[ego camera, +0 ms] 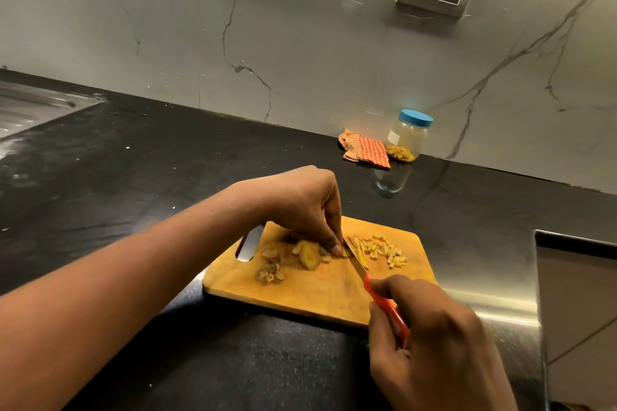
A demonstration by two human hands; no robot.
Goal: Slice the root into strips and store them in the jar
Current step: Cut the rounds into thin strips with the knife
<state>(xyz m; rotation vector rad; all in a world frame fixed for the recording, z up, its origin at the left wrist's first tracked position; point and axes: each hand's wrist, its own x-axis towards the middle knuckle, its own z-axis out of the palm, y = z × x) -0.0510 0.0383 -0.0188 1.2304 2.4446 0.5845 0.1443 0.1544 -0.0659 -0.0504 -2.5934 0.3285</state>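
At lower centre, on the rectangular wooden cutting board, the left hand pins a yellow root slice with curled fingers while the right hand grips the red-handled knife, apparently mid-slice. Next, the pale strips probably need carrying to the blue-lidded clear jar, centre right; its white label is unreadable.

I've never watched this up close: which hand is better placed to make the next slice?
The right hand: it grips the knife, whose blade is right beside the root on the cutting board. The left hand is busy holding the root steady.
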